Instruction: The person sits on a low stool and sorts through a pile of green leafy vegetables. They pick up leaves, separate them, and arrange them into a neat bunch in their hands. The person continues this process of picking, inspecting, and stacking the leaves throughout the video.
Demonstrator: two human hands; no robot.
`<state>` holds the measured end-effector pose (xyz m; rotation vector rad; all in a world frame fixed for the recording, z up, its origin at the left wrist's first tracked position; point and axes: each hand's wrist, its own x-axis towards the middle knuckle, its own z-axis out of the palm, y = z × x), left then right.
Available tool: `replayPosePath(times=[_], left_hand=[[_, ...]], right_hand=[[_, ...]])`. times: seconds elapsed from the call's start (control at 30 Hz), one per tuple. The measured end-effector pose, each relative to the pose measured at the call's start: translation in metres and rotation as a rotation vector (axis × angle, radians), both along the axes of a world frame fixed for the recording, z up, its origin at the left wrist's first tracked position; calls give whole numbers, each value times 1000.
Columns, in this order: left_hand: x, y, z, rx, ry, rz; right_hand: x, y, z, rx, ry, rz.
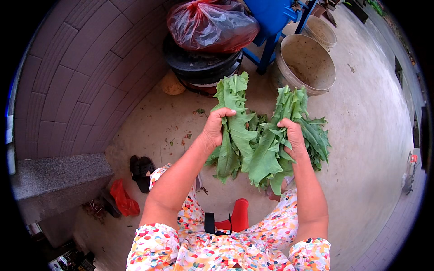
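Long, toothed green leaves hang in two bunches in front of me. My left hand [217, 126] is closed around the left bunch of leafy greens [241, 127], its thumb lying across the stalks. The right bunch of leafy greens [268, 152] is gripped by my right hand [292, 137], with cut stalk ends pointing up and broad leaves drooping below. The two bunches touch between my hands. More dark green leaves [317, 142] show behind and beneath them on the right; how they lie is partly hidden.
Beyond my hands stand a black-lidded bucket [203, 69] bearing a red plastic bag [213, 27], a dirty open bucket [307, 64] and a blue metal frame [259, 59]. Dark sandals [140, 169] and a red bag [123, 200] lie left, near a stone step [62, 176]. Leaf scraps dot the concrete floor.
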<state>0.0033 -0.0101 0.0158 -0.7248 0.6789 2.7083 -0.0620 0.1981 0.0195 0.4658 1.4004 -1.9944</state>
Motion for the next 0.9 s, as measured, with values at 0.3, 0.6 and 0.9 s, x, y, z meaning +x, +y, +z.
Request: replayPosePath(times=[0.3,0.6,0.9], left_hand=[[0,0,-2,53,30,18],[-1,8,2,30,52,22],[-2,26,10,-58,42,-21]], right_hand=[[1,-3,-1,37,161,17],[7,-11,7,208,331,90],[17,-32,13,250,374,142]])
